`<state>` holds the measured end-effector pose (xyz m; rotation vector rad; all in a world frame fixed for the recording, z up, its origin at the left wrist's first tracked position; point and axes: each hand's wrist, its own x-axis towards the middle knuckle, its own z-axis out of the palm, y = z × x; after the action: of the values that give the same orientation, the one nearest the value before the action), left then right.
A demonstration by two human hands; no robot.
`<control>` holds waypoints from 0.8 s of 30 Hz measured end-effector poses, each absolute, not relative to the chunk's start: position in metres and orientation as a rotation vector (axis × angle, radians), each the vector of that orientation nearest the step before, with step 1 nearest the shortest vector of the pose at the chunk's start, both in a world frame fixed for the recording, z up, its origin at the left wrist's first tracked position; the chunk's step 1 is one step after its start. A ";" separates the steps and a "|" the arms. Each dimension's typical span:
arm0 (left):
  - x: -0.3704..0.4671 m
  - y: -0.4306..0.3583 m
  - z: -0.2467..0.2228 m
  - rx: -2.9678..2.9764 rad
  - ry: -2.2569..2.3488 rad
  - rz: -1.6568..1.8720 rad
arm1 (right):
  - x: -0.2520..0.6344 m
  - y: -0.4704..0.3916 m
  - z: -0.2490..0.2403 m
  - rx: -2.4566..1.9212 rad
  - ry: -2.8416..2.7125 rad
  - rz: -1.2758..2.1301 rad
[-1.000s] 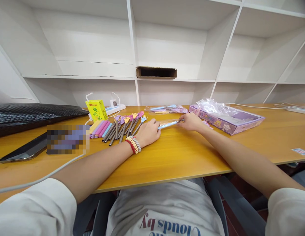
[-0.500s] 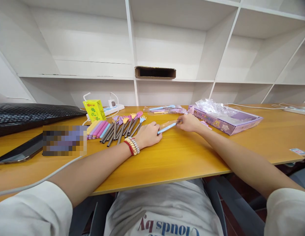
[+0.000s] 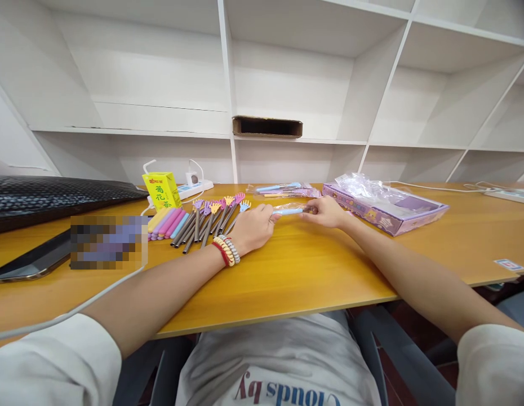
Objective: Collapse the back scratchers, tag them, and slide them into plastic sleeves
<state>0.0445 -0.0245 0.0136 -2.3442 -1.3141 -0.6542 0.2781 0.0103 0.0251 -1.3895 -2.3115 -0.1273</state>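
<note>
A light blue stick in a clear plastic wrapper [image 3: 289, 211] lies level between my two hands, just above the wooden table. My left hand [image 3: 257, 227], with coiled bands at its wrist, pinches the stick's left end. At the other end, my right hand [image 3: 323, 212] has its fingers closed on the wrapped stick. Left of my hands lie several dark metal tubes [image 3: 203, 228] with small colourful hand-shaped heads [image 3: 229, 200]. Beside them is a stack of yellow, pink, purple and blue sticks [image 3: 167, 222].
A yellow drink carton [image 3: 163, 190] stands behind the sticks, near a power strip [image 3: 198, 188]. More wrapped pieces [image 3: 283, 189] lie at the back. A purple open box [image 3: 389, 211] holding clear plastic sits right; a phone [image 3: 34, 256] lies left.
The wrapped blue stick has turned from slanted to nearly level. My left hand has tilted up and its fingers have shifted slightly away from me.
</note>
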 end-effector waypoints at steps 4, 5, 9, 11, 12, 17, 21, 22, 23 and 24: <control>0.042 -0.022 0.015 -2.326 -1.313 -0.773 | 0.275 0.007 0.031 -1.397 -2.217 -0.196; 0.042 -0.021 0.016 -2.323 -1.311 -0.805 | 0.274 0.006 0.032 -1.424 -2.188 -0.198; 0.041 -0.020 0.016 -2.323 -1.290 -0.884 | 0.270 0.005 0.036 -1.503 -2.088 -0.181; 0.040 -0.020 0.016 -2.309 -1.273 -0.915 | 0.270 0.006 0.036 -1.516 -2.050 -0.172; 0.040 -0.020 0.016 -2.298 -1.265 -0.936 | 0.271 0.006 0.036 -1.518 -2.035 -0.175; 0.039 -0.020 0.017 -2.240 -1.232 -1.035 | 0.277 0.012 0.036 -1.513 -1.973 -0.252; 0.038 -0.020 0.018 -2.244 -1.200 -1.050 | 0.287 0.019 0.036 -1.564 -1.880 -0.342; 0.038 -0.020 0.018 -2.254 -1.202 -1.043 | 0.290 0.021 0.037 -1.582 -1.854 -0.353; 0.038 -0.020 0.018 -2.265 -1.208 -1.034 | 0.292 0.022 0.037 -1.602 -1.829 -0.358; 0.038 -0.019 0.018 -2.272 -1.216 -1.024 | 0.295 0.023 0.037 -1.623 -1.805 -0.358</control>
<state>0.0378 -0.0193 0.0182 -2.2724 -1.2163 -1.0243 0.2948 0.0234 0.0369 -1.6228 -1.8048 -0.3583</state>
